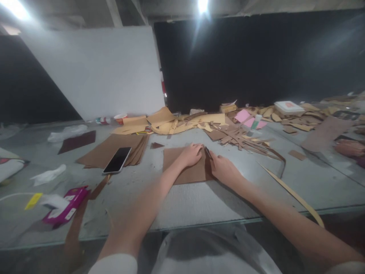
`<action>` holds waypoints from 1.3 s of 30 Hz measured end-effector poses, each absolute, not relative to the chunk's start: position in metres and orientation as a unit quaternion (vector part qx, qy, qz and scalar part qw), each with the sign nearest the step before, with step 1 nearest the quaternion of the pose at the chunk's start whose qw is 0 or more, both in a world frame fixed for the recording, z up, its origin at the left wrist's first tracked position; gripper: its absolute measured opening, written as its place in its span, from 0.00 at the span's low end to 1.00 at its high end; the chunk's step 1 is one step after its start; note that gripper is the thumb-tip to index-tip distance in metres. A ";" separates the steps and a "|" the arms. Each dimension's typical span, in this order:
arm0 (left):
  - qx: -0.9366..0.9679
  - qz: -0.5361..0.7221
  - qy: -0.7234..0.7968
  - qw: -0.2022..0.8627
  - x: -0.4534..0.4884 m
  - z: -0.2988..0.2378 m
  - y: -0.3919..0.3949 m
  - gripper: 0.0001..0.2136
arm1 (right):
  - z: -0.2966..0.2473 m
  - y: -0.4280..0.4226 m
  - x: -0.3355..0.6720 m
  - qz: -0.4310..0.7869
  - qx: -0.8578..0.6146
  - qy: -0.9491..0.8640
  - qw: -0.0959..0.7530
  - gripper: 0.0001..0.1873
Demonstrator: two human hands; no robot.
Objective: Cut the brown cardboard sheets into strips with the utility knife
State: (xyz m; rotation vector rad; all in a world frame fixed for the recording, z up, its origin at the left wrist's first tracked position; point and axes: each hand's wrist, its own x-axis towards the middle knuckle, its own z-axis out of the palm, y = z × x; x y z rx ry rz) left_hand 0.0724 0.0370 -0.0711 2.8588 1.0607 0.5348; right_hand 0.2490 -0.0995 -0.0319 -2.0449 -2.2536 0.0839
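A brown leather-like sheet (188, 176) lies flat on the grey table in front of me. My left hand (192, 154) presses on its upper part, palm down with the fingers slightly bent; nothing shows in its grip. Close beside it, near the sheet's right edge, my right hand (221, 166) is closed around a slim dark knife-like tool (208, 152). The tool's tip points up and left toward the sheet's far edge, and the fingers partly hide it. Whether the tip touches the sheet I cannot tell.
Left of the sheet, a phone (117, 160) rests on stacked brown sheets (98, 150). A magenta pack (67, 205) sits near the front edge. Brown strips (239, 137) and tan scraps (182, 123) pile up behind. A long tan strip (293, 194) hangs over the edge at right.
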 end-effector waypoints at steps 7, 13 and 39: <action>0.925 0.176 0.336 0.017 0.073 -0.070 0.036 0.21 | -0.035 -0.101 0.248 0.012 -0.670 -0.739 0.063 0.29; 0.926 0.178 0.334 0.008 0.074 -0.071 0.037 0.20 | -0.037 -0.101 0.250 0.009 -0.666 -0.742 0.076 0.28; 0.927 0.162 0.339 0.003 0.074 -0.067 0.035 0.21 | -0.043 -0.100 0.244 -0.003 -0.673 -0.737 0.062 0.30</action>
